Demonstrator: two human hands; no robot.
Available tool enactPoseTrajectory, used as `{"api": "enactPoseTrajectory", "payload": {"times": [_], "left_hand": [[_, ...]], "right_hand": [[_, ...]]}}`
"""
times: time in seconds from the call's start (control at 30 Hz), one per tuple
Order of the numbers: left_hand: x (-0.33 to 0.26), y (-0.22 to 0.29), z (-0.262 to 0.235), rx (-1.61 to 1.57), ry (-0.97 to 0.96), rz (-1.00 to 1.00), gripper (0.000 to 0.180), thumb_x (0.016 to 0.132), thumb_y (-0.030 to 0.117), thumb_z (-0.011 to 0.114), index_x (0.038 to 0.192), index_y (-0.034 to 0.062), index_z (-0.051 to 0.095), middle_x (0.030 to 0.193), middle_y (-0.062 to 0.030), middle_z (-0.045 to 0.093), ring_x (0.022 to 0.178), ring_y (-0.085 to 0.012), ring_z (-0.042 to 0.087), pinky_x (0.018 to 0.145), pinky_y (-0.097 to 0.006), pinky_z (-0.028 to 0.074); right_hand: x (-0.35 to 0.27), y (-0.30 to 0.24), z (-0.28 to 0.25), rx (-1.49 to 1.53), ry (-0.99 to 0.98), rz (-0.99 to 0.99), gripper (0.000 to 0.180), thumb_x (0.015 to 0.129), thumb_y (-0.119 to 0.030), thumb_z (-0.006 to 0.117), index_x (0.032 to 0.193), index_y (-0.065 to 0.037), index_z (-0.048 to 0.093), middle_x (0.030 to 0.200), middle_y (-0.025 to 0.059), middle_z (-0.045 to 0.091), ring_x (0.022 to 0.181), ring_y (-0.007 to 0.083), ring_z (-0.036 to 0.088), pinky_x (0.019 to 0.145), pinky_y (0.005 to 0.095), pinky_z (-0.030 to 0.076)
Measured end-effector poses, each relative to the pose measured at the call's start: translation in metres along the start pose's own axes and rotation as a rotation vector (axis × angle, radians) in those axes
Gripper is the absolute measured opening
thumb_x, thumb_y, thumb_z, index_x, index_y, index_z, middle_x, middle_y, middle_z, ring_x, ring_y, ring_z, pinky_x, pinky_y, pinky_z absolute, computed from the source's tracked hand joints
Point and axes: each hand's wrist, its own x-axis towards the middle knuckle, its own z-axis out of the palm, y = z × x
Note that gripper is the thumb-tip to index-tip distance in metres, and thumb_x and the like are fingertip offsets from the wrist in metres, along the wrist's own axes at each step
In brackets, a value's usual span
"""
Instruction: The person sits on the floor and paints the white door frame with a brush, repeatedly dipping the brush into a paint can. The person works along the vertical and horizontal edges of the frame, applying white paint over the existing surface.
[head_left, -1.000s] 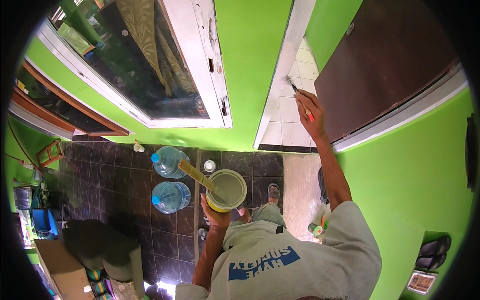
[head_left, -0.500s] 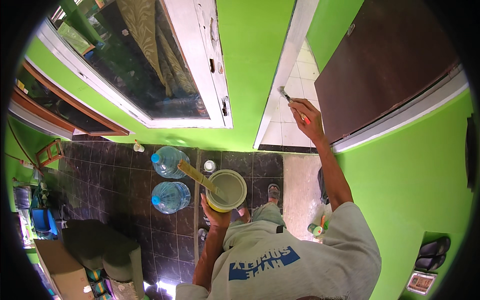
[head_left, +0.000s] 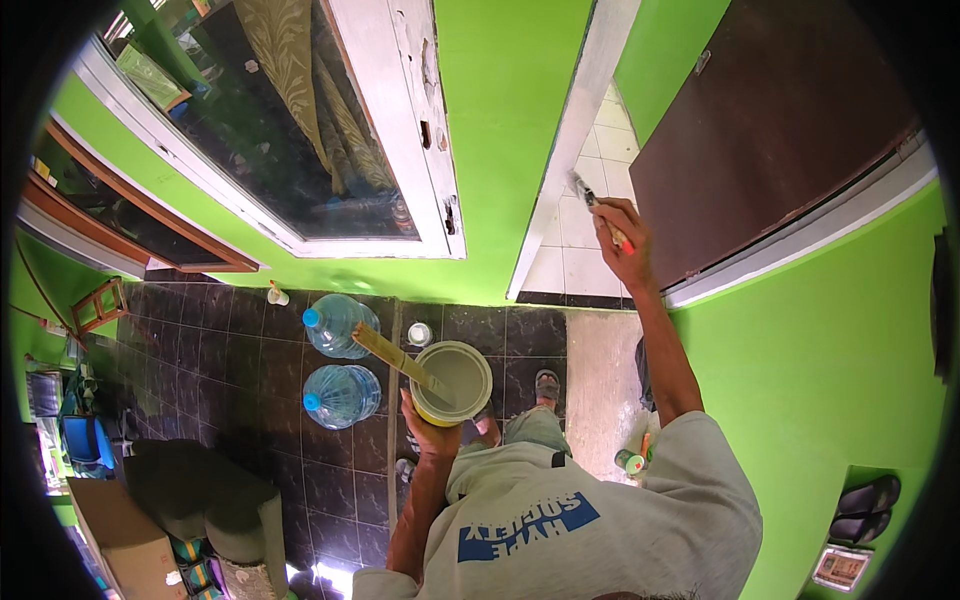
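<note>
My right hand (head_left: 626, 243) is closed round a paintbrush (head_left: 585, 190) with a red-tipped handle. Its bristles are at the inner edge of the white door frame (head_left: 556, 190); whether they touch it I cannot tell. My left hand (head_left: 432, 428) supports a paint bucket (head_left: 484, 385) from its near left side, at waist height. Greyish paint lies inside the bucket, and a flat wooden stick (head_left: 385, 350) leans out over its rim toward the far left. The fingers under the bucket are mostly hidden.
Two large blue water bottles (head_left: 342, 395) stand on the dark tiled floor (head_left: 265, 365) left of the bucket. A small white container (head_left: 420, 333) sits beyond it. Ahead is a white-framed window (head_left: 300, 130); a brown door (head_left: 770, 130) stands at right. A green can (head_left: 630, 461) lies near my right side.
My right hand and the paintbrush have shifted slightly to the right, to the frame's inner edge. The bucket in my left hand has barely moved.
</note>
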Motion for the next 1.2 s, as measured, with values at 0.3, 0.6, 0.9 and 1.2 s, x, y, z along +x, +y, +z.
{"api": "enactPoseTrajectory", "payload": {"times": [0.3, 0.6, 0.9, 1.2], "left_hand": [[0.003, 0.000, 0.001, 0.011, -0.019, -0.009, 0.067, 0.104, 0.067, 0.044, 0.145, 0.0154, 0.057, 0.138, -0.0039, 0.064, 0.130, -0.0262, 0.060, 0.108, -0.048, 0.048], [0.006, 0.000, 0.004, 0.004, -0.063, -0.019, 0.066, 0.104, 0.067, 0.046, 0.143, 0.0162, 0.058, 0.137, -0.0037, 0.064, 0.128, -0.0256, 0.061, 0.107, -0.049, 0.048], [0.008, 0.001, 0.003, 0.003, -0.045, -0.003, 0.068, 0.105, 0.067, 0.043, 0.149, 0.0167, 0.053, 0.143, -0.0052, 0.061, 0.133, -0.0283, 0.058, 0.110, -0.052, 0.046], [0.016, -0.002, -0.009, -0.065, -0.177, -0.064, 0.068, 0.104, 0.067, 0.043, 0.149, 0.0172, 0.054, 0.145, -0.0048, 0.061, 0.134, -0.0287, 0.057, 0.111, -0.053, 0.046]], "right_hand": [[0.024, -0.022, -0.016, 0.004, 0.104, -0.016, 0.024, 0.092, 0.007, 0.071, 0.113, -0.005, 0.074, 0.113, 0.0150, 0.073, 0.098, 0.0261, 0.074, 0.081, 0.0335, 0.060], [0.083, -0.017, -0.036, 0.303, 0.271, 0.070, 0.021, 0.096, 0.006, 0.070, 0.116, 0.000, 0.073, 0.115, 0.0136, 0.074, 0.104, 0.0193, 0.070, 0.093, 0.0308, 0.055], [0.086, -0.027, -0.043, 0.253, 0.250, 0.076, 0.018, 0.098, 0.005, 0.068, 0.115, 0.001, 0.073, 0.117, 0.0124, 0.074, 0.109, 0.0184, 0.068, 0.095, 0.0300, 0.053], [0.082, -0.043, -0.057, 0.701, 0.456, 0.398, 0.021, 0.100, -0.005, 0.069, 0.118, 0.006, 0.067, 0.110, 0.0187, 0.073, 0.097, 0.0245, 0.076, 0.084, 0.0380, 0.065]]}}
